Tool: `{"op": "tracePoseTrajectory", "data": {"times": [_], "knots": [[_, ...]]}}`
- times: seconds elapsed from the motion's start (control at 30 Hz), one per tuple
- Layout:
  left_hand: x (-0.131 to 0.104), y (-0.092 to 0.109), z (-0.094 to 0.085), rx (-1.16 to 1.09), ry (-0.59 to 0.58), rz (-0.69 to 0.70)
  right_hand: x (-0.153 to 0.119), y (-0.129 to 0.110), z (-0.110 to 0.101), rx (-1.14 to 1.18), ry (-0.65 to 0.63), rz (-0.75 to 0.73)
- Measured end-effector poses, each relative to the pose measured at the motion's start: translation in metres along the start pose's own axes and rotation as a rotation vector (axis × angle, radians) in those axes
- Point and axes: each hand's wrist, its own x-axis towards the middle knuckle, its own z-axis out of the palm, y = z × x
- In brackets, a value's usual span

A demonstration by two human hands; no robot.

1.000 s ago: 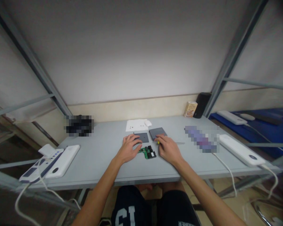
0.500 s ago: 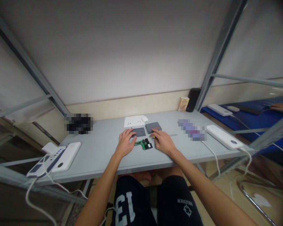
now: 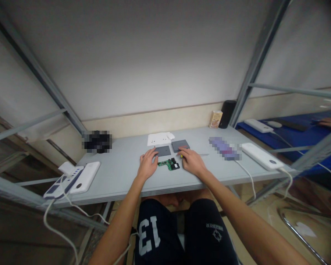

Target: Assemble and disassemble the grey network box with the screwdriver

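My left hand rests on the desk, fingers stretched forward. Its fingertips touch the left edge of a flat dark grey panel. On the right, my right hand lies palm down with curled fingers around a thin tool. A yellow end shows by the thumb and a slim shaft sticks out to the right; the hand hides the middle. The index finger reaches to the front edge of a second dark grey case piece. Between both hands lies a green circuit board with black parts and a white label.
A white sheet with small dark screws lies behind the panels, a small white item at its corner. White power banks, a power strip, a blurred purple object, a box and a black speaker stand around.
The camera has shifted slightly, so the desk sits a little higher and further right in view. Both hands keep nearly the same places beside the circuit board and grey pieces.
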Motion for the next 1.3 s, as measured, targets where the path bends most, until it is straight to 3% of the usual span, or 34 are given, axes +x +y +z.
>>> {"op": "tracePoseTrajectory", "data": {"times": [0.33, 0.73, 1.3], "knots": [[-0.002, 0.0, 0.001, 0.02, 0.006, -0.061, -0.002, 0.003, 0.004, -0.033, 0.094, 0.082], [0.001, -0.008, 0.006, -0.03, 0.056, -0.155, -0.001, 0.0, 0.002, -0.063, 0.069, 0.093], [0.001, -0.017, 0.008, -0.082, 0.097, -0.139, -0.001, -0.001, 0.002, -0.081, 0.087, 0.124]]}}
